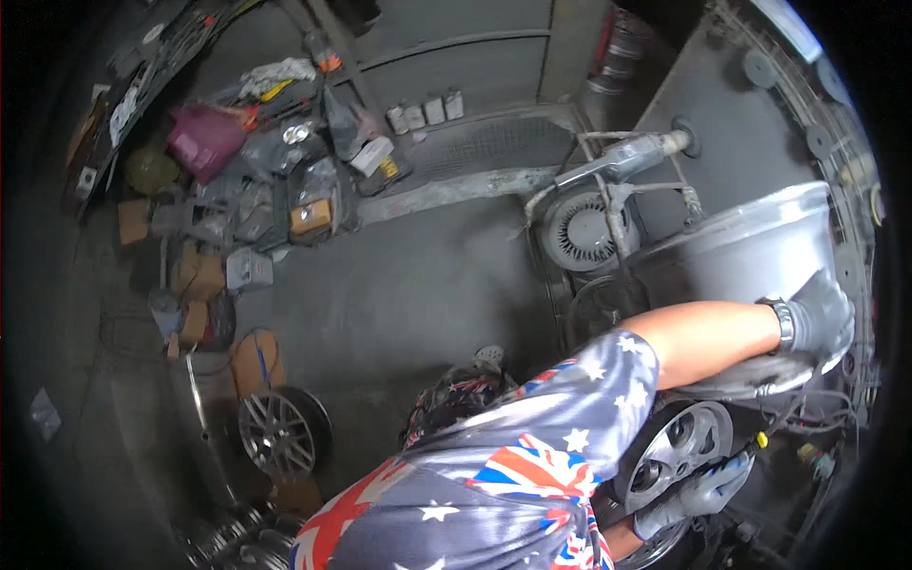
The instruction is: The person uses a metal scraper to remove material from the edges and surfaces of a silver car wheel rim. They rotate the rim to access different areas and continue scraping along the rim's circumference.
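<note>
My left hand, in a grey glove with a watch at the wrist, grips the near edge of a large silver wheel rim on its side at the right. Below it, my right hand, in a light grey and dark glove, is closed around a slim dark tool with a yellow end; its exact kind cannot be told. A spoked alloy wheel lies just behind my right hand, partly hidden by my arm and sleeve. The fingertips of both hands are partly hidden.
A metal frame holds a grey wheel cover and a motor-like tool. A multi-spoke wheel stands lower left. Bags, cardboard boxes and a pink sack crowd the upper left. Several small containers line a ledge.
</note>
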Motion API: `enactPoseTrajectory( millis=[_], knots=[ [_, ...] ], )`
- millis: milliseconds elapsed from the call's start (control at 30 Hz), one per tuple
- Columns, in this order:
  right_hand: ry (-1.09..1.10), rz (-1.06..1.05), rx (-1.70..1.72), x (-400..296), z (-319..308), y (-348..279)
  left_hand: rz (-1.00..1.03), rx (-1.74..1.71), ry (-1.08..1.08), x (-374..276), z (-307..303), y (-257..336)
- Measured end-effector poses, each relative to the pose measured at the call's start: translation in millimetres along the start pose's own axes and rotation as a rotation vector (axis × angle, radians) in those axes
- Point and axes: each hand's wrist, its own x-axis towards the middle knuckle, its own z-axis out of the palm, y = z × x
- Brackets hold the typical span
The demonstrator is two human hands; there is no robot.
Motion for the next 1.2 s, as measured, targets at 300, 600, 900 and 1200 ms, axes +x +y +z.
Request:
enactPoseTrajectory(
  millis=[300, 600, 900, 1200],
  knots=[
    [-0.063, 0.168, 0.297, -5.8, -0.5, -45.1, 0.059, -0.036, -0.101, -9.2, -48.8, -18.3],
    [-0.075, 0.12, 0.366, -12.6, -13.5, -75.9, 0.067, -0.313, -0.07, -30.2, -33.6, -20.8],
    [-0.03, 0.082, 0.4, 39.6, -3.3, -81.4, 0.202, 0.227, -0.141, 4.5, -78.4, -10.2],
    [-0.017, 0.043, 0.29, 5.4, -10.6, -74.9, 0.214, 0.009, -0.018, -12.7, -62.5, -14.8]
  ],
)
